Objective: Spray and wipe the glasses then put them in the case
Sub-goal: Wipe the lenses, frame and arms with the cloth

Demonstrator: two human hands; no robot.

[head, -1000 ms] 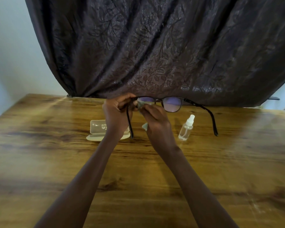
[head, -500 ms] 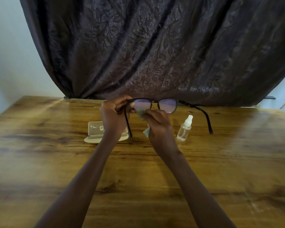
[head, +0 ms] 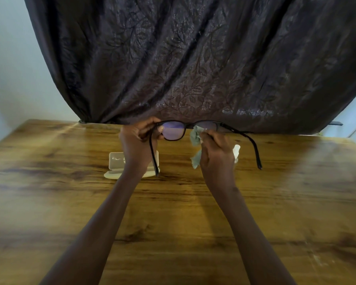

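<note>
Holding my glasses [head: 174,132] up above the table [head: 70,202] with my 2 hands, lenses facing away from me. My left hand [head: 137,140] has the frame by its left corner, right at the hinge. The fingers are curled over the top and the thumb is pressed against the edge of the left lens, so that hand is clamped on the frame. The left arm of the glasses hangs down past my wrist, and its tip ends in front of the case [head: 116,163].

My right hand [head: 216,153] is bunched around a small pale green cloth [head: 195,138], fingers curled and pinching it against the right lens. Most of that lens is hidden behind the cloth and my fingers, so I can't tell how much of it the cloth covers. 1 corner of the cloth dangles out below my hand. The left lens is uncovered and has a purple tint. The right arm of the glasses sticks out to the right and curves down, touching nothing.

The case sits open on the table behind my left wrist, cream colored and partly hidden. The little spray bottle [head: 236,151] peeks out from behind my right hand, only its pale top showing. A dark leaf-patterned curtain [head: 193,58] hangs behind the table.
</note>
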